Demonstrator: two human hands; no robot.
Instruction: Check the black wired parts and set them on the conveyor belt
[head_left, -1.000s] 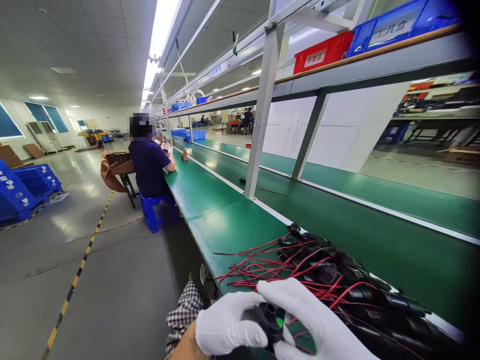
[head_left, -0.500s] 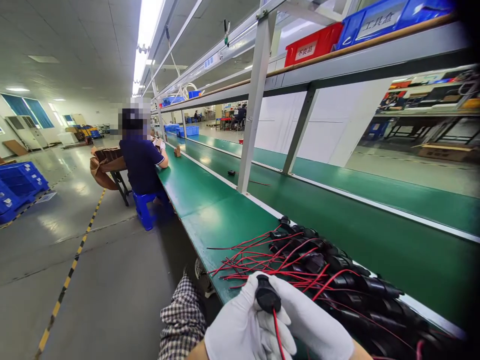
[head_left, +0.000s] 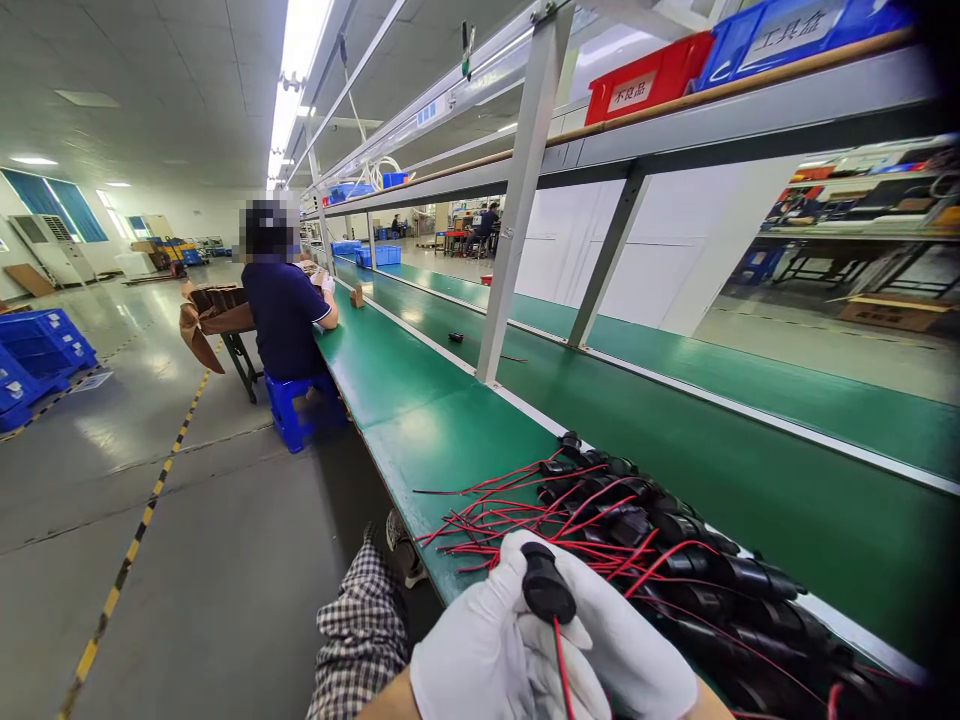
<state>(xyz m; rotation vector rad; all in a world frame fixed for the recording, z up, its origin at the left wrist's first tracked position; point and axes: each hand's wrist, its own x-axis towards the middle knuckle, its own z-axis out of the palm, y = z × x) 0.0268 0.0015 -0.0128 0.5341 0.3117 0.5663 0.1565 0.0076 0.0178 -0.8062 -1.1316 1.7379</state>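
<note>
Both my hands wear white gloves and meet at the bottom centre, over the near edge of the green bench. Between them is a round black part (head_left: 547,583) with a red wire hanging down from it. My left hand (head_left: 480,640) grips its left side, and my right hand (head_left: 619,635) closes on it from the right. Beside and beyond my hands lies a pile of similar black parts (head_left: 690,540), their red and black wires (head_left: 517,510) spread leftward over the bench.
A green bench (head_left: 420,420) runs forward, with a white post (head_left: 517,200) at its inner edge. Beyond the post, a small black part (head_left: 455,338) lies on the belt. A person (head_left: 281,310) sits at the left side. Red (head_left: 645,80) and blue bins (head_left: 795,45) stand on the overhead shelf.
The black part between my hands has moved slightly right and up and shows more of its side. The small black part on the belt has shifted a little left relative to the post.
</note>
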